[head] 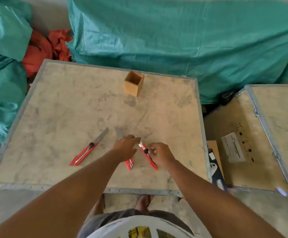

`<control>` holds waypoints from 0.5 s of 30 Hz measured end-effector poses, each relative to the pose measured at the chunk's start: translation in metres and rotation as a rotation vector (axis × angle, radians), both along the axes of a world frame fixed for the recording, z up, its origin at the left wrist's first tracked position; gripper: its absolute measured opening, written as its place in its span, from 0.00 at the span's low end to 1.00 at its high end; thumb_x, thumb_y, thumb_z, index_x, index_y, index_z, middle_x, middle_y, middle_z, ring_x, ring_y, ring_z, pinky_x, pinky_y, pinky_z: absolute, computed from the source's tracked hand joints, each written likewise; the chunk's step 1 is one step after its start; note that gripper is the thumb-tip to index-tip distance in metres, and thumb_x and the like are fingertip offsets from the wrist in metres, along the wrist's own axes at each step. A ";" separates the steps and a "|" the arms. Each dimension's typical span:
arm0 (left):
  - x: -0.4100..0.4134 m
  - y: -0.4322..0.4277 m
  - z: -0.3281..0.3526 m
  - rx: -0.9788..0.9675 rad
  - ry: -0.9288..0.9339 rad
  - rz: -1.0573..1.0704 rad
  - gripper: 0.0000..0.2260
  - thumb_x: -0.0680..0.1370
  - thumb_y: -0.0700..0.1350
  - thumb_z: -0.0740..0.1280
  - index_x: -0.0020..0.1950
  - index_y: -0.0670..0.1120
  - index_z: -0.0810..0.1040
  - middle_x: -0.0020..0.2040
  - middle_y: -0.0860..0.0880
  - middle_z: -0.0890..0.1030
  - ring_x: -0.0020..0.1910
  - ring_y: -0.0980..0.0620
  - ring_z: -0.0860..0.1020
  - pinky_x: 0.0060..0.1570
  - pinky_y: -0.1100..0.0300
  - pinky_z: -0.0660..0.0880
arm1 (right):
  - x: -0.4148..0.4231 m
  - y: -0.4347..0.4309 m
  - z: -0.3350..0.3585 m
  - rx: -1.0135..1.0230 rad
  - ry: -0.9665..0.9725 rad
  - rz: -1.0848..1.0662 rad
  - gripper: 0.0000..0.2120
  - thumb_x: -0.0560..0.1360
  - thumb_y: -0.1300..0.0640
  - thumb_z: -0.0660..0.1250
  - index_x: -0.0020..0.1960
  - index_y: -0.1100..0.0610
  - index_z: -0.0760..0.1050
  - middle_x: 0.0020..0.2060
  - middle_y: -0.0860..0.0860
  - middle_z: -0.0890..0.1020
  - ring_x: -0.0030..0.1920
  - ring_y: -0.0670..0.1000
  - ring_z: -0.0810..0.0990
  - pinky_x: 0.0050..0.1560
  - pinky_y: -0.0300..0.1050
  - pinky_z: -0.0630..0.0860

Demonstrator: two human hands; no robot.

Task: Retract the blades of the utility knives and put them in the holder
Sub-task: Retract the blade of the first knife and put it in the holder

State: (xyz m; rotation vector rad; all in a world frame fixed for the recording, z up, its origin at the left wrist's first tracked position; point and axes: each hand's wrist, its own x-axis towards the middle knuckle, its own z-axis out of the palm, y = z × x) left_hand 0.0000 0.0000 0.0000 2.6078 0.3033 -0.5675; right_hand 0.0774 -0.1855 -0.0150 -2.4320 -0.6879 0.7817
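Observation:
Three red utility knives lie on the wooden crate top [71, 103]. The left knife [86, 152] lies apart with its blade extended. The middle knife [129, 163] is mostly hidden under my left hand [127, 148]; its extended blade shows past the fingers. My right hand [160, 153] grips the right knife [147, 154] at its black slider, and my left fingertips touch that knife's metal tip. No blade shows on the right knife. An empty square wooden holder [133, 85] stands upright near the far edge.
Green tarpaulin [191, 40] covers bulk behind and left of the crate, with red cloth [43, 50] in the gap. A second crate [263, 134] stands to the right, with a dark object in the gap between them. My feet show below the near edge.

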 end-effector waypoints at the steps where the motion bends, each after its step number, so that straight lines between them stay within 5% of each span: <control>1: 0.002 -0.003 -0.001 0.002 0.011 -0.019 0.24 0.79 0.49 0.65 0.75 0.57 0.66 0.73 0.51 0.71 0.68 0.45 0.74 0.61 0.48 0.75 | -0.002 -0.003 -0.006 0.027 0.016 -0.006 0.09 0.75 0.55 0.65 0.50 0.50 0.84 0.38 0.51 0.86 0.38 0.50 0.82 0.42 0.48 0.81; 6: 0.005 -0.015 -0.015 0.087 -0.010 -0.040 0.18 0.79 0.49 0.66 0.68 0.60 0.74 0.73 0.49 0.69 0.66 0.44 0.74 0.57 0.50 0.77 | -0.016 -0.012 -0.006 0.100 0.019 -0.034 0.18 0.71 0.55 0.73 0.60 0.45 0.82 0.40 0.53 0.84 0.41 0.52 0.81 0.45 0.46 0.79; 9: 0.001 -0.023 -0.022 0.108 -0.078 -0.022 0.15 0.78 0.49 0.69 0.65 0.59 0.79 0.71 0.47 0.71 0.65 0.42 0.75 0.53 0.49 0.78 | -0.016 -0.013 -0.009 0.132 0.020 -0.095 0.15 0.74 0.58 0.72 0.59 0.50 0.84 0.41 0.55 0.86 0.42 0.54 0.83 0.46 0.45 0.79; 15: -0.003 -0.039 -0.031 0.111 -0.184 0.002 0.14 0.70 0.44 0.77 0.54 0.54 0.85 0.61 0.41 0.80 0.54 0.37 0.81 0.33 0.48 0.79 | -0.020 -0.016 -0.022 0.085 0.068 -0.204 0.14 0.75 0.64 0.68 0.57 0.53 0.85 0.48 0.52 0.89 0.48 0.53 0.85 0.51 0.38 0.78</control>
